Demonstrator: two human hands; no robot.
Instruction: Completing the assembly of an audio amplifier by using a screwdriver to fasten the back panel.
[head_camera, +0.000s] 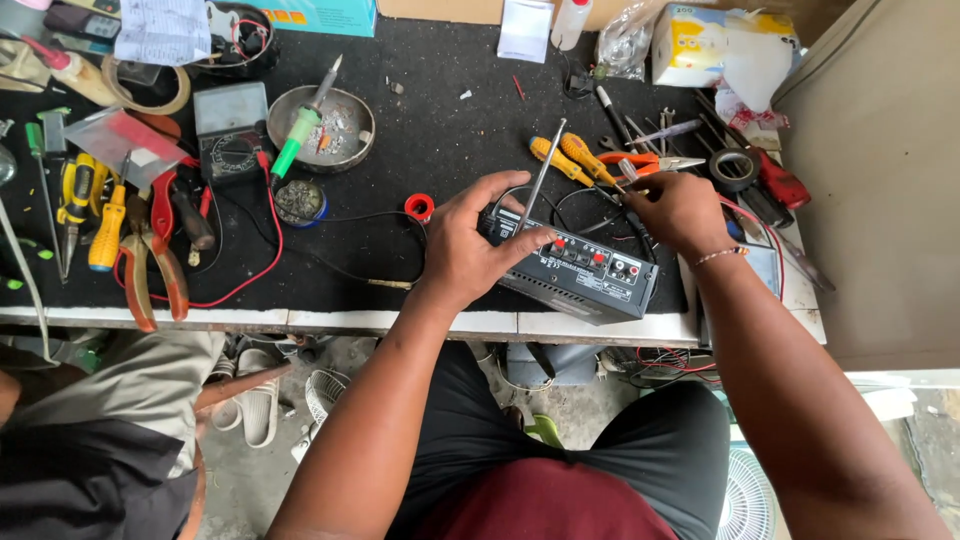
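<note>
cluttered repair bench seen from above, black mat over a pale tabletop (300, 322), tools scattered all round. nearest the camera, right at the front edge around 6 o'clock, sits a small dark radio (585, 275) with red buttons and sockets on its face and a thin telescopic antenna (541, 178) poking up toward 12. left hand (470, 245) is clamped over the radio's left end, fingers curled across the top, thumb down the side. right hand (680, 212) is closed at the right rear corner, fingertips pinched around something thin there, looks like a tool shaft or lead but i can't tell which from this angle.

if it were me, i'd keep the left hand pressing the case flat to the mat so it doesn't skate, and keep whatever the right hand is working with lined up straight, small moves only. that antenna is sticking up right between the hands and looks easy to knock, and the red wire (255, 262) looping over at 9 o'clock could snag.

further out: red-handled pliers (160, 262) and a yellow-handled screwdriver (105, 230) at 9 o'clock, a multimeter (232, 135) and a green-handled soldering iron (300, 125) resting in a metal dish (290, 110) at 11. yellow screwdrivers (570, 158) at 12, a roll of black tape (733, 168) at 2, tissue box (700, 45) far back at 1.
</note>
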